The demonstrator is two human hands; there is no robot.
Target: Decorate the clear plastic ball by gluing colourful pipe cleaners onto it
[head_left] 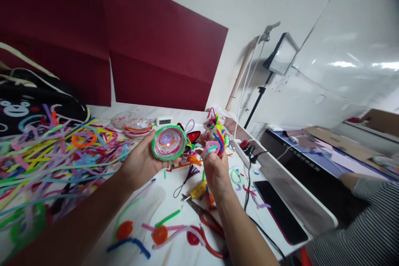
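My left hand (140,162) is closed round a clear round dome (169,142) with a green pipe-cleaner rim and pink and purple coils inside, held up above the white table (174,253). My right hand (215,166) grips a small multicoloured pipe-cleaner figure (217,137) just to the right of the dome. Both hands hover over the middle of the table, close together.
A large heap of loose coloured pipe cleaners (46,158) covers the left. Stacked clear domes (137,126), a small white clock (164,121), red-handled pliers (208,224), a glue gun (199,191), a phone (280,212) and a power strip (249,149) lie around. Another person's striped sleeve (368,224) is at right.
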